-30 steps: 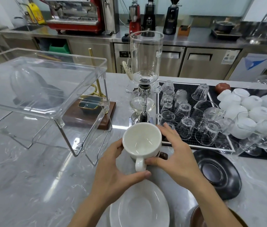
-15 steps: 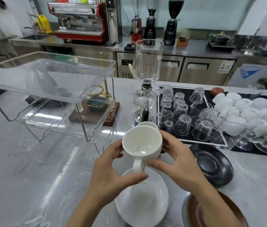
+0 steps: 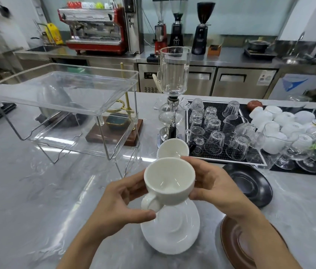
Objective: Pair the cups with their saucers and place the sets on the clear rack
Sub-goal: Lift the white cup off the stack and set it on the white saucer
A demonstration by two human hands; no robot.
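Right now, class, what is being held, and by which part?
A white cup: the left hand holds it at the handle side, the right hand grips its opposite wall.

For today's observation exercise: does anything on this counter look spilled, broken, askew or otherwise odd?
Nothing looks spilled or broken. The white cup is tilted, but only because both hands hold it above the white saucer. The glasses on the black mat stand upside down, seemingly stored that way.

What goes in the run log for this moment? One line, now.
step: pair cup | both hands hold white cup above white saucer | left hand | right hand | rack holds no sets | second cup behind
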